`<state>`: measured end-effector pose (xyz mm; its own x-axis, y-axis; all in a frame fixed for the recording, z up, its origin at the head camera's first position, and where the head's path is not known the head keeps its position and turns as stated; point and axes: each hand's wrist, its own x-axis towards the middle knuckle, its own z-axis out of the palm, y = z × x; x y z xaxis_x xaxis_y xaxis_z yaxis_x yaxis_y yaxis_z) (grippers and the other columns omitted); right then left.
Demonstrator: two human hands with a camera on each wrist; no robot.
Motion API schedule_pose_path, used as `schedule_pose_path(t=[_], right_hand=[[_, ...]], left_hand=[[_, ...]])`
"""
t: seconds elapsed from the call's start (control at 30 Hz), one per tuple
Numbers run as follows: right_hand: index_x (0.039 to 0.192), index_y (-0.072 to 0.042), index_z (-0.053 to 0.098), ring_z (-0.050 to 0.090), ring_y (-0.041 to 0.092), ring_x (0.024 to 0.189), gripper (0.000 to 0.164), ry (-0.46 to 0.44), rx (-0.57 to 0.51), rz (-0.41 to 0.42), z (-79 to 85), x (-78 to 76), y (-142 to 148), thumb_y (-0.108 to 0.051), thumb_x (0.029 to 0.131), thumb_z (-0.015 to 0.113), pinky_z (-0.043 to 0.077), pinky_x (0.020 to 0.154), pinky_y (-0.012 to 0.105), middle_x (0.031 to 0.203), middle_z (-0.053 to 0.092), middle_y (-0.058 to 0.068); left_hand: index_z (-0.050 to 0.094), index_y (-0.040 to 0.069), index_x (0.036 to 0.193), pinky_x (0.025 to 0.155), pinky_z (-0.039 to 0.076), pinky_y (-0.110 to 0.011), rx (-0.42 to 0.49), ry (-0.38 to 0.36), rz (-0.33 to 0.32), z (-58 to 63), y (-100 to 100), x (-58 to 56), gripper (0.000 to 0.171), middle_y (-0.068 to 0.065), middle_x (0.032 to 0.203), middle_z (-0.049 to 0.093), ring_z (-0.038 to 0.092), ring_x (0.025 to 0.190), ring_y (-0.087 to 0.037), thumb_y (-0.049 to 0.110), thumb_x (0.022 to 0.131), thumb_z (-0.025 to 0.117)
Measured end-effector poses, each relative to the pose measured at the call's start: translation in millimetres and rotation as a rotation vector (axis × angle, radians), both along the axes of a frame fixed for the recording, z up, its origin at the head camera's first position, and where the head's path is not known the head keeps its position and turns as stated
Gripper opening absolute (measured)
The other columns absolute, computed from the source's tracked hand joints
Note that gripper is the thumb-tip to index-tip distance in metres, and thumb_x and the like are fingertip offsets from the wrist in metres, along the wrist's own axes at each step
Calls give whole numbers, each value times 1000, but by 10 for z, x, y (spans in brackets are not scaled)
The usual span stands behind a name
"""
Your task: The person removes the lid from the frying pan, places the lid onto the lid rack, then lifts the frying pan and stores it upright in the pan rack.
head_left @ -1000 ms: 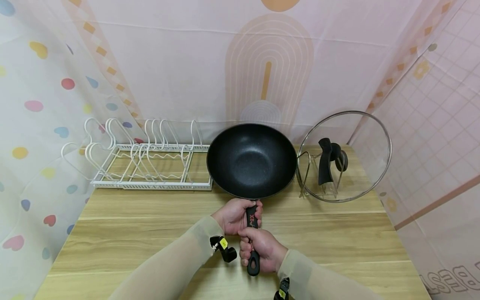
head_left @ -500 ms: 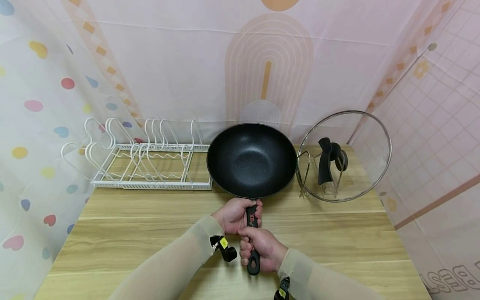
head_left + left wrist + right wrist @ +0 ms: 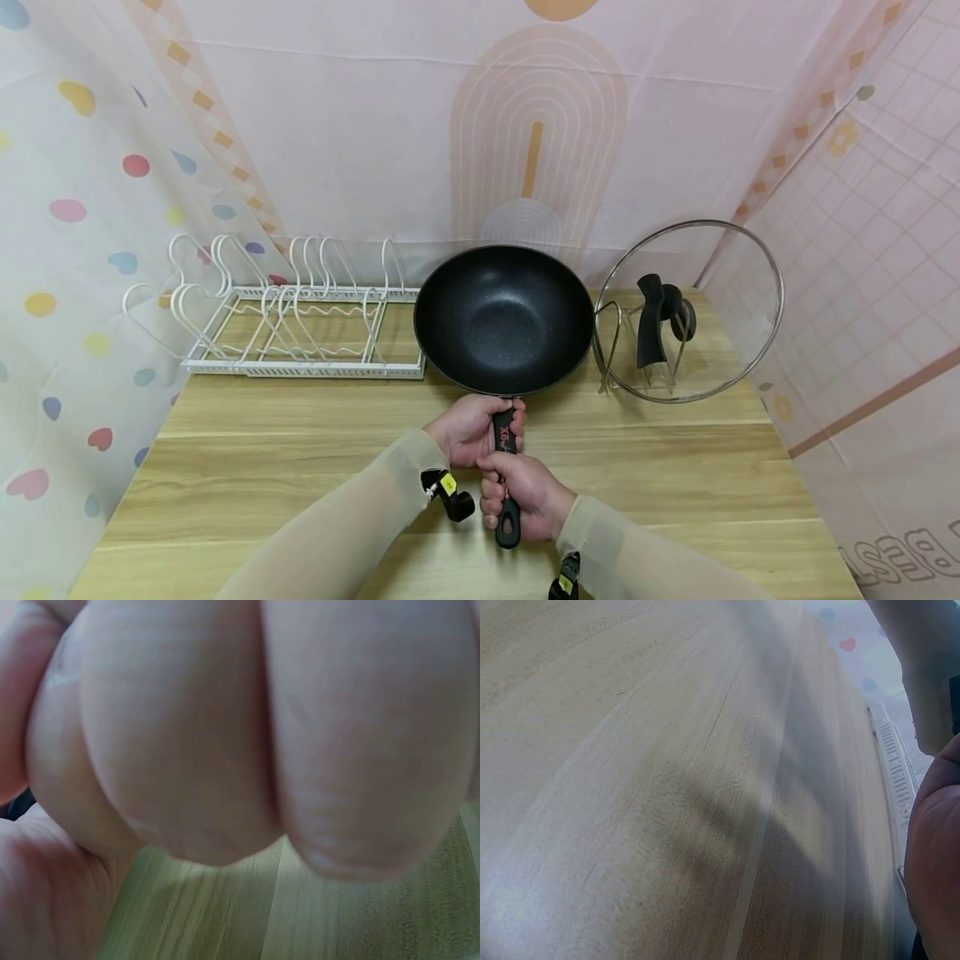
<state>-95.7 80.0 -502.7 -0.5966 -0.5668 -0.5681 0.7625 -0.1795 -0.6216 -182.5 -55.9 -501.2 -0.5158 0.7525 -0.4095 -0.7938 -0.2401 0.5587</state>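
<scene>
A black wok (image 3: pixel 504 321) occupies the middle of the head view, its inside facing up and toward me and its long handle (image 3: pixel 505 429) pointing at me. My left hand (image 3: pixel 471 429) grips that handle close to the pan. Lower down, my right hand (image 3: pixel 528 496) holds the same handle, with the looped end (image 3: pixel 507 525) sticking out below the fingers. Curled fingers (image 3: pixel 180 735) fill most of the left wrist view and hide the handle there. In the right wrist view only part of a hand (image 3: pixel 937 855) shows at the right edge.
Left of the wok, a white wire rack (image 3: pixel 303 369) stands on the wooden table (image 3: pixel 300 442). To the right, a glass lid (image 3: pixel 731 317) with a black knob leans upright in a small wire stand (image 3: pixel 611 354). Patterned curtains (image 3: pixel 360 150) hang behind and at both sides.
</scene>
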Motion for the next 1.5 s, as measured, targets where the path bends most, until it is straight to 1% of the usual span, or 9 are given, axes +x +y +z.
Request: schedule_pose_path(t=[0.13,0.33,0.9,1.17,1.5], right_hand=[[66,-23,40,42,3,52,37,4,2,-2,9,3,0,-25,101,50,41,57,20,56,37,-13],[66,-23,40,42,3,51,37,6,3,-3,19,7,1,-25,102,50,41,56,20,55,37,-13],[64,-23,38,43,2,51,40,30,-5,5,30,15,6,-26,102,50,42,56,19,55,37,-13],[64,-22,39,44,3,51,40,31,-4,7,61,26,8,-26,102,50,42,56,20,54,39,-13],[63,-21,39,43,4,51,41,53,2,2,96,30,-1,-26,102,51,43,56,21,54,38,-12]], left_hand=[[47,13,107,79,51,-26,0,11,-3,2,3,5,22,9,79,59,56,72,-9,20,113,27],[47,14,107,78,51,-25,-13,4,8,10,10,12,21,8,79,59,57,72,-10,19,112,28],[47,14,104,74,50,-25,-21,28,21,45,21,23,21,9,78,57,55,70,-9,19,112,29],[47,14,105,76,50,-25,-17,17,18,84,18,36,21,9,78,58,54,71,-8,20,113,29],[47,14,106,73,51,-25,-16,11,41,154,22,57,20,8,79,59,55,69,-7,19,112,29]])
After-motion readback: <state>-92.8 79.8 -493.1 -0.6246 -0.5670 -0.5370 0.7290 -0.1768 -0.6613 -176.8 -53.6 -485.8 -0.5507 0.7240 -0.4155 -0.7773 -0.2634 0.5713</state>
